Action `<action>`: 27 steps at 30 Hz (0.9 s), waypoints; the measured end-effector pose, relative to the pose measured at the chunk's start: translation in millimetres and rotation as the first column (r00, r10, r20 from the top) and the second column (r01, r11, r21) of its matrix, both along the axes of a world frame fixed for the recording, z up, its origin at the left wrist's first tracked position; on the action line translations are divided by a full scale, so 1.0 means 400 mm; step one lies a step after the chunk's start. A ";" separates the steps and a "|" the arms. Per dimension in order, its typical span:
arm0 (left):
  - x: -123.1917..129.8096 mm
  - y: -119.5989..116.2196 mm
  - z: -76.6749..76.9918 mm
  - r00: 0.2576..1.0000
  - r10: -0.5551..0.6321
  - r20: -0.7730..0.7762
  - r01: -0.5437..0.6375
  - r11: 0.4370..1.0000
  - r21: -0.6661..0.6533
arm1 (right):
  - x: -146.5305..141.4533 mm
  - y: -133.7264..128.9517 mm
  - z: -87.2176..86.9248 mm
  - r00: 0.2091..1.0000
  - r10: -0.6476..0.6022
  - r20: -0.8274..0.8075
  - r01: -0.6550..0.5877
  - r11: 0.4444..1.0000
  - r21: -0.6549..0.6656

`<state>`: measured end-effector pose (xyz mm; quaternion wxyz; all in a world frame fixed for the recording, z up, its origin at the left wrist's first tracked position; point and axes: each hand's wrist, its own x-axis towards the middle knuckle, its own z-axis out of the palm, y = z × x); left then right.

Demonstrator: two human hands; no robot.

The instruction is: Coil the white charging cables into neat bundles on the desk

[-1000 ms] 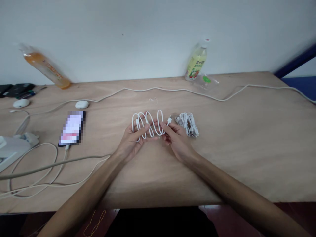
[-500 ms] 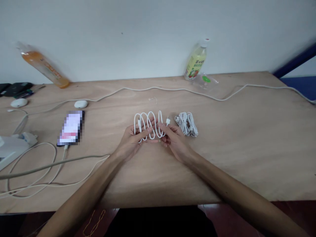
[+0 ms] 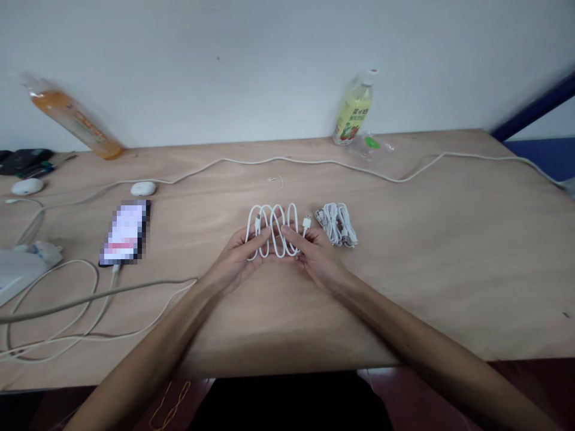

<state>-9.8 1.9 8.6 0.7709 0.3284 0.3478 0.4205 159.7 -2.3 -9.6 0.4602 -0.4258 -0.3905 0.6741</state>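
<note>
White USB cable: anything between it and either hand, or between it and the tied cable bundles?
Nothing visible separates the white USB cable from the left hand or right hand; both hold it. Toward the tied cable bundles, only the right hand is partly in between; no other object shows there.

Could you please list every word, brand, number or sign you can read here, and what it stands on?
None reads clearly.
Yellow drink bottle: Chinese characters, too blurred.
Orange drink bottle: lettering, too blurred.
Smartphone: screen pixelated, unreadable.
Clear plastic wrapper: green patch, too small.
</note>
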 end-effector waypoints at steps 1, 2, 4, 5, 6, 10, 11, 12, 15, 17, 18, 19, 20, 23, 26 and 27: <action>0.000 0.000 0.002 1.000 0.003 0.007 -0.003 1.000 -0.009 | 0.000 0.001 -0.001 1.000 -0.004 -0.005 0.004 1.000 -0.002; 0.001 0.000 0.004 1.000 0.004 0.010 -0.004 1.000 -0.018 | 0.000 0.001 -0.004 1.000 -0.009 -0.014 0.009 1.000 -0.006; 0.001 0.001 0.006 1.000 0.006 0.015 -0.006 0.999 -0.032 | 0.000 0.003 -0.010 0.999 -0.030 -0.034 0.030 1.000 -0.003; 0.001 0.002 0.007 1.000 0.010 0.017 -0.009 0.999 -0.037 | 0.000 0.004 -0.013 0.998 -0.040 -0.040 0.040 0.999 0.004; 0.001 0.002 0.008 1.000 0.016 0.018 -0.016 0.999 -0.043 | 0.000 0.005 -0.016 0.998 -0.048 -0.041 0.049 0.999 0.013; 0.003 0.005 0.010 0.997 0.076 0.012 -0.076 0.995 -0.060 | 0.004 0.010 -0.021 0.999 -0.051 -0.010 0.051 0.997 0.061; 0.004 0.006 0.010 0.996 0.093 0.011 -0.093 0.994 -0.062 | 0.005 0.012 -0.021 0.999 -0.050 -0.002 0.050 0.996 0.074; 0.005 0.006 0.011 0.994 0.107 0.011 -0.106 0.992 -0.060 | 0.007 0.014 -0.020 0.999 -0.049 0.006 0.049 0.995 0.087; 0.007 0.005 0.012 0.992 0.124 0.024 -0.123 0.991 -0.051 | 0.010 0.016 -0.021 0.998 -0.048 0.032 0.044 0.992 0.114; 0.007 0.006 0.013 0.991 0.125 0.036 -0.124 0.991 -0.048 | 0.011 0.017 -0.022 0.998 -0.050 0.040 0.045 0.992 0.122; 0.007 0.007 0.014 0.991 0.126 0.042 -0.124 0.991 -0.048 | 0.012 0.017 -0.024 0.998 -0.054 0.038 0.049 0.991 0.124; 0.007 0.008 0.015 0.991 0.126 0.048 -0.124 0.991 -0.049 | 0.012 0.017 -0.025 0.998 -0.055 0.033 0.051 0.991 0.127; 0.006 0.010 0.016 0.991 0.126 0.053 -0.123 0.991 -0.048 | 0.011 0.017 -0.026 0.998 -0.057 0.026 0.053 0.990 0.128; 0.002 0.015 0.020 0.991 0.117 0.058 -0.115 0.993 -0.039 | 0.011 0.018 -0.028 0.998 -0.067 -0.003 0.067 0.990 0.125; -0.003 0.020 0.022 0.991 0.117 0.058 -0.115 0.992 -0.041 | 0.012 0.019 -0.027 0.997 -0.075 -0.018 0.077 0.989 0.125; -0.004 0.022 0.023 0.991 0.120 0.059 -0.117 0.992 -0.044 | 0.013 0.019 -0.026 0.997 -0.074 -0.019 0.076 0.989 0.128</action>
